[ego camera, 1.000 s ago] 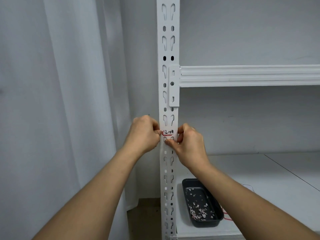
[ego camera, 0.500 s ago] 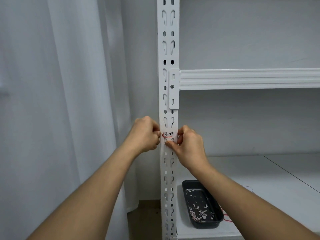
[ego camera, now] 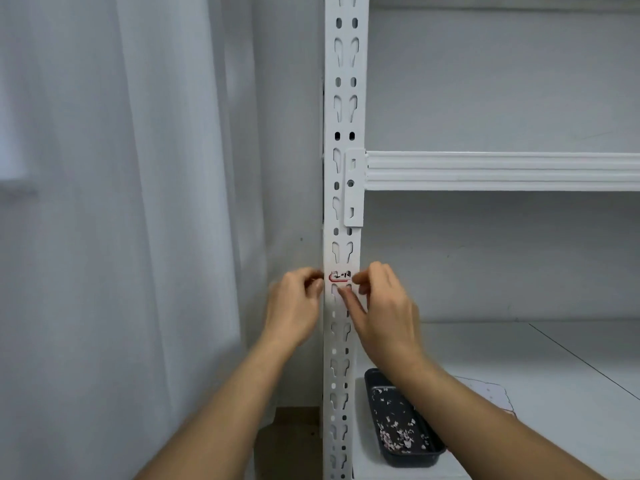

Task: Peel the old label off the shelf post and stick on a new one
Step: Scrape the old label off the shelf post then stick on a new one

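Observation:
A white slotted shelf post (ego camera: pixel 343 133) runs up the middle of the view. A small white label (ego camera: pixel 340 277) with a red outline and dark handwriting is stuck across its front. My left hand (ego camera: pixel 294 303) is at the post's left edge, level with the label, its fingers curled; nothing shows between them. My right hand (ego camera: pixel 384 306) is on the other side, its thumb by the label's right end. Its index finger lies straight on the post just below the label. Both hands are slightly blurred.
A black tray (ego camera: pixel 412 460) holding several torn paper scraps sits on the lower shelf (ego camera: pixel 554 410) beside the post. A white sheet with a red edge (ego camera: pixel 488 393) lies behind my right forearm. A shelf beam (ego camera: pixel 502 171) crosses above. A white curtain (ego camera: pixel 121 237) hangs at left.
Both hands have eased outward from the label's ends, and more of the label is uncovered. The right index finger now lies straighter below it. The view has shifted slightly.

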